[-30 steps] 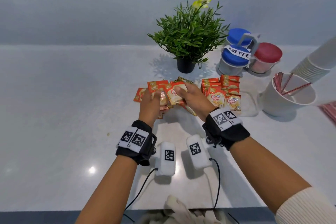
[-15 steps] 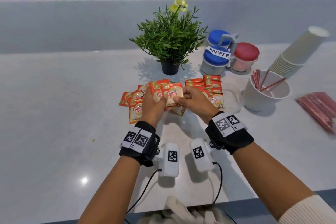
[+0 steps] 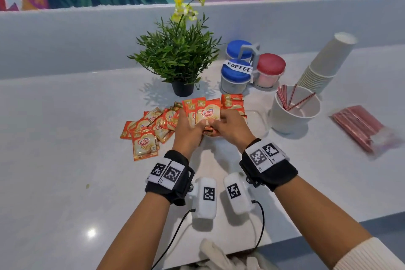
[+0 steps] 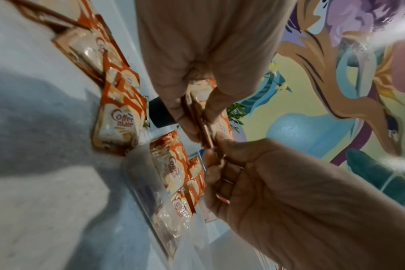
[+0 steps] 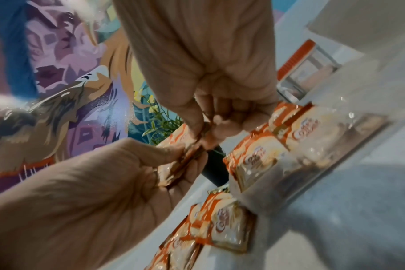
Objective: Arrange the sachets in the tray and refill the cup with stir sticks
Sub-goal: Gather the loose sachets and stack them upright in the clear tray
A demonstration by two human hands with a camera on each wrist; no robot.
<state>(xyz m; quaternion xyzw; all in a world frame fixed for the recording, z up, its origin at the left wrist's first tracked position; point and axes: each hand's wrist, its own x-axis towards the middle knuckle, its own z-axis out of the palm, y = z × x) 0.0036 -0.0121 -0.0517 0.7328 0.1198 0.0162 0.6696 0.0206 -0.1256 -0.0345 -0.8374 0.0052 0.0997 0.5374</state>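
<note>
Both hands hold a small upright stack of orange Coffee-mate sachets (image 3: 207, 113) just above the white counter. My left hand (image 3: 196, 126) grips its left side and my right hand (image 3: 219, 124) pinches its right side. In the left wrist view the thumb and fingers (image 4: 185, 120) clamp the stack's edge. Loose sachets (image 3: 145, 144) lie scattered to the left. A clear tray (image 3: 259, 120) sits right of the hands with more sachets (image 3: 232, 99) in its far end. The white cup (image 3: 291, 116) holds a few red stir sticks (image 3: 287, 98). A sealed pack of stir sticks (image 3: 359, 126) lies at the right.
A potted plant (image 3: 179, 61) stands behind the sachets. A rack of lidded jars (image 3: 247, 68) labelled COFFEE is behind the tray. A tilted stack of paper cups (image 3: 322, 66) leans at the back right. A raised ledge runs along the back.
The hands have gathered sachets off the pile and raised them upright into a stack held between both. The head view has swung left, so everything sits further right.
</note>
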